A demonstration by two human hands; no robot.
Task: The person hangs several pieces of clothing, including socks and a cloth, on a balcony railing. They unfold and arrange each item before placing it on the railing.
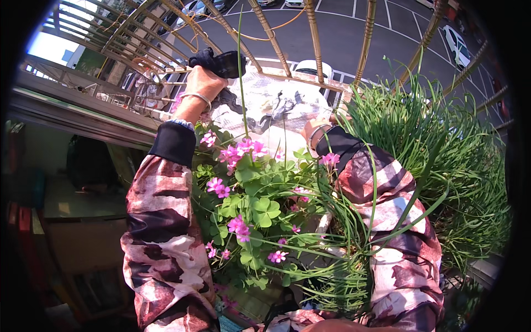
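My left hand (204, 84), with a bangle at its wrist, is closed around a bunched black cloth (227, 64) near the metal railing. Lower and to the right, my right hand (316, 127) is at the edge of a crumpled, whitish plastic sheet (255, 88). Its fingers are partly hidden, so I cannot tell whether they grip anything. Several dark grey, crumpled scraps (283, 107) lie on the sheet between my hands. Clover-like leaves with pink flowers (244, 151) fill the space between my forearms.
Long, grass-like green plants (419, 133) crowd the right side and cross my right sleeve. Ribbed metal bars (314, 41) stand beyond the sheet, with a thin orange cord (253, 38) strung among them. A window frame (83, 112) runs along the left. Far below is a car park (344, 37).
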